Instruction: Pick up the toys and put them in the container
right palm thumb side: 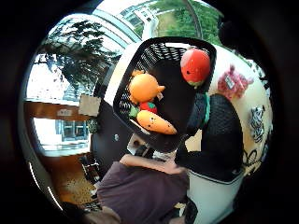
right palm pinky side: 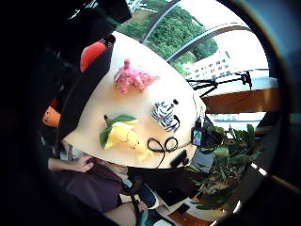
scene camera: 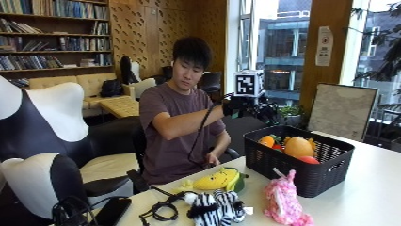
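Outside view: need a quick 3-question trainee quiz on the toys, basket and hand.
1. How many toys lie on the table outside the black basket?
2. True or false: the gloved right hand rests on the table.
3. Fill in: the toy lying closest to the basket is the ___ one.

Key
1. Three: the yellow toy, the zebra and the pink toy.
2. False: it is up in the air, above the basket's level.
3. Pink.
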Motion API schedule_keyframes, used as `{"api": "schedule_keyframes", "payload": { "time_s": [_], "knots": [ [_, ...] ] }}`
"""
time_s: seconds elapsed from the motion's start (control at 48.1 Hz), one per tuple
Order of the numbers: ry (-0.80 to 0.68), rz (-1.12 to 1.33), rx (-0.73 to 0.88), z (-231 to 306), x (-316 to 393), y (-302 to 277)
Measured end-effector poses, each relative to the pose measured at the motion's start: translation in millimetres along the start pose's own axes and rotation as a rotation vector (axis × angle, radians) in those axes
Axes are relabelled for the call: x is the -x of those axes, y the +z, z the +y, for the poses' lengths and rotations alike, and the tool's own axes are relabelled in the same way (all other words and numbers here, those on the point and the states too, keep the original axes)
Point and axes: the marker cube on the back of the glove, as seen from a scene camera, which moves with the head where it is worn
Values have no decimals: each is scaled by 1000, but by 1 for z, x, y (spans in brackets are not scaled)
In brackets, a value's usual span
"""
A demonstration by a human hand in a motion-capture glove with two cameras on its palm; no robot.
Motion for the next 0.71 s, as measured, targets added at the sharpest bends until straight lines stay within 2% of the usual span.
{"api": "schedule_keyframes", "payload": {
  "time_s": [0.416, 0.708],
  "knots": [
    [-15, 6, 21, -6, -7, -3],
    [29, 19, 43, -23, -34, -9]
  ]
}}
